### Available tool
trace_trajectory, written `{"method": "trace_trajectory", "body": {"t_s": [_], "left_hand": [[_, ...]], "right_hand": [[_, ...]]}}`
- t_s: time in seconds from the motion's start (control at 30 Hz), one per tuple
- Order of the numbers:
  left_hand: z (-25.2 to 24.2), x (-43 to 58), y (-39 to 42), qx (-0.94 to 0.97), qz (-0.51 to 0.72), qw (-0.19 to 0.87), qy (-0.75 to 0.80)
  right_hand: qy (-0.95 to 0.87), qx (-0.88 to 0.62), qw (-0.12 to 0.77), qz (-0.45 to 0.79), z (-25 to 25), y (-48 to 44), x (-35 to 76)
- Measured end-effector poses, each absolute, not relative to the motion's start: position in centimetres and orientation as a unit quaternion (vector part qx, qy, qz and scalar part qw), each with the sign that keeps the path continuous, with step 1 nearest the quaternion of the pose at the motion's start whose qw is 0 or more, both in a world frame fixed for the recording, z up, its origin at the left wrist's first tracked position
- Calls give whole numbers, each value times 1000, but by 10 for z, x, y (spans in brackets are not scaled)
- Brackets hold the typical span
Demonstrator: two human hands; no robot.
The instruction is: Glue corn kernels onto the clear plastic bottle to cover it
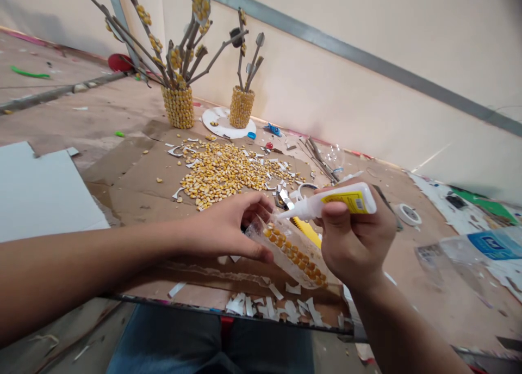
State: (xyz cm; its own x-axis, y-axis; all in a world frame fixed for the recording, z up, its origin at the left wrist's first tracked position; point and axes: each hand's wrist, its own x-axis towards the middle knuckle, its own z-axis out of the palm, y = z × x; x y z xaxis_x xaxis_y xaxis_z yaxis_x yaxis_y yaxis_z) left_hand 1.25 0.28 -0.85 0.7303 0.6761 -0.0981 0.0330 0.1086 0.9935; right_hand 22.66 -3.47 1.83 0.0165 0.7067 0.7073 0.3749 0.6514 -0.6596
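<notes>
- Clear piece (291, 262): near the table's (136, 107) near edge, tilted, its right end lower in view; rows of yellow kernels (297, 254) run along it.
- Left hand (232, 224): thumb and fingers spread around the left end of the clear piece, holding it.
- Right hand (356, 241): closed around the glue bottle (348, 200). Nozzle points at the left end of the kernel rows; contact cannot be told.
- Cutter (308, 231): yellow, lying just behind the clear piece, partly hidden.
- Paper scraps (289, 310): white, strewn along the near edge.
- Loose corn (228, 170): heaped on cardboard (126, 162) beyond the left hand.
- White board (44, 194): on the table's left side.
- Tape roll (408, 214): lying right of the right hand.
- Two corn-covered pots, large (178, 107) and small (242, 107): upright near the far edge, holding twigs; the small one stands on a white disc (220, 129).
</notes>
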Motion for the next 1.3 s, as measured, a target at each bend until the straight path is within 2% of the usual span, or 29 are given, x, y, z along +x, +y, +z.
{"method": "trace_trajectory", "body": {"t_s": [0.23,0.87,1.0,1.2,1.3], "left_hand": [[-5,12,3,630,228,685,289],[-5,11,2,639,224,682,278],[-3,11,2,639,223,682,276],[-6,10,3,657,214,665,285],[-8,9,4,669,218,653,278]], "right_hand": [[-701,-375,588,153,18,-35,225],[-714,-379,586,62,25,-42,222],[-678,-399,610,92,27,-37,220],[-616,-402,677,25,25,-34,225],[-611,-390,688,42,24,-30,233]]}}
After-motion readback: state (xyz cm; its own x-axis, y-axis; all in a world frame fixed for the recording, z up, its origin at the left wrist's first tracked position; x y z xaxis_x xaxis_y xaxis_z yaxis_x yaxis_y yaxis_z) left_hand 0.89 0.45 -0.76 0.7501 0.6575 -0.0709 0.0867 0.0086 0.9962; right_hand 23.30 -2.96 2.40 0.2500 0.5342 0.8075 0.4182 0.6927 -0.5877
